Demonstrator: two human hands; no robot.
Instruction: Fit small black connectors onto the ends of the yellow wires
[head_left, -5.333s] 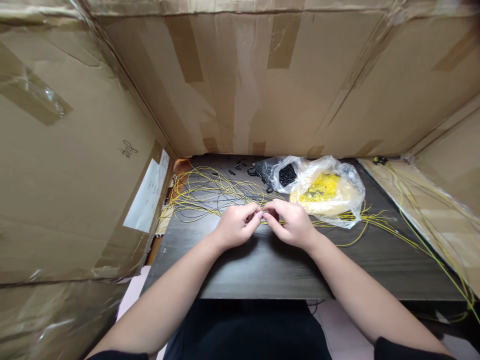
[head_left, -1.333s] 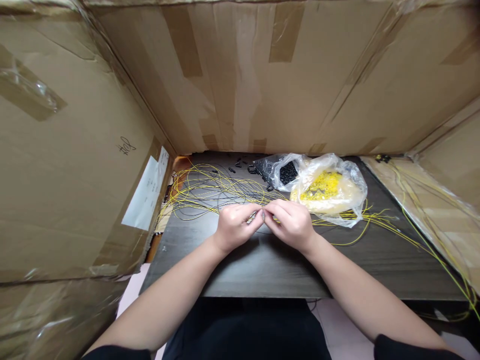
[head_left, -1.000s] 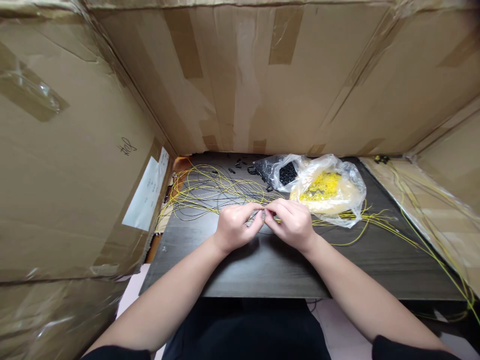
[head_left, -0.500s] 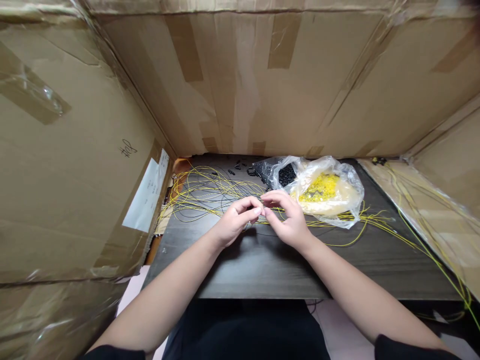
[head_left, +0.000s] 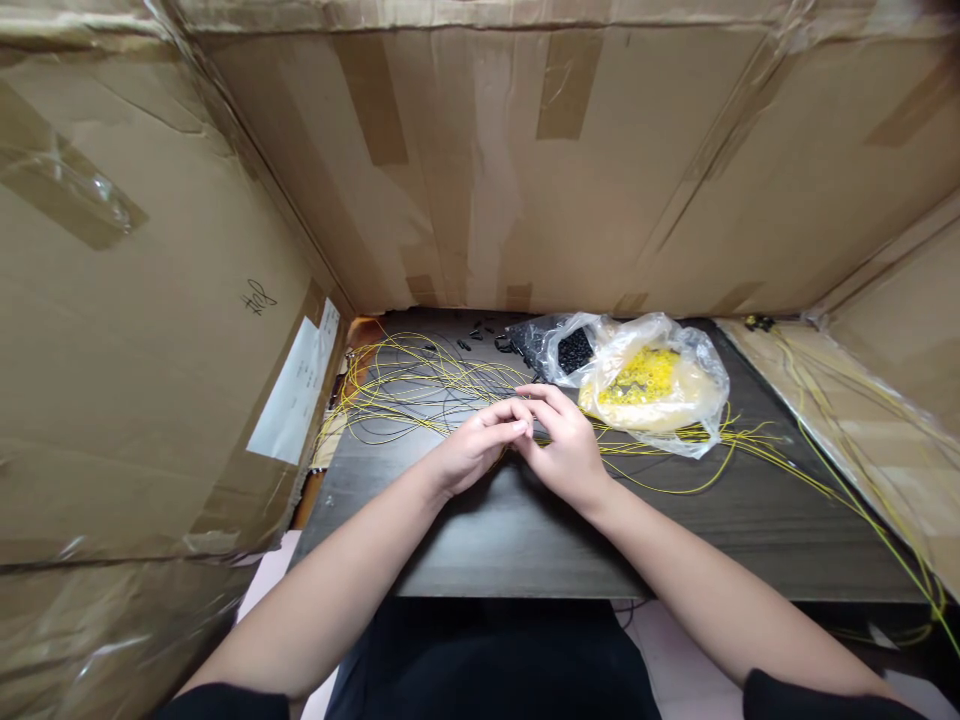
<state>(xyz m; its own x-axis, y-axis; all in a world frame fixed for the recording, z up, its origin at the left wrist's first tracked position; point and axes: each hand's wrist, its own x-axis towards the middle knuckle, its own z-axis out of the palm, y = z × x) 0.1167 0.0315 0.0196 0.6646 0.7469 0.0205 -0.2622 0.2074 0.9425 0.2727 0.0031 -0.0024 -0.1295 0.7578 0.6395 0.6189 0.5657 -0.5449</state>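
My left hand [head_left: 474,447] and my right hand [head_left: 561,444] meet fingertip to fingertip over the dark table [head_left: 525,535], just in front of a loose tangle of yellow and black cords [head_left: 420,385]. The fingers of both pinch something small between them, most likely a cord end; it is hidden by the fingertips. Yellow cords [head_left: 720,440] run from under my right hand off to the right.
A clear bag of yellow pieces [head_left: 654,385] and a smaller bag of black pieces [head_left: 568,348] lie behind my right hand. Loose black pieces [head_left: 478,328] sit at the table's back. Cardboard walls [head_left: 150,300] close in left, back and right.
Both hands have shifted slightly away from me toward the cord tangle. My right hand has turned so its fingers stretch left over the left hand's fingertips.
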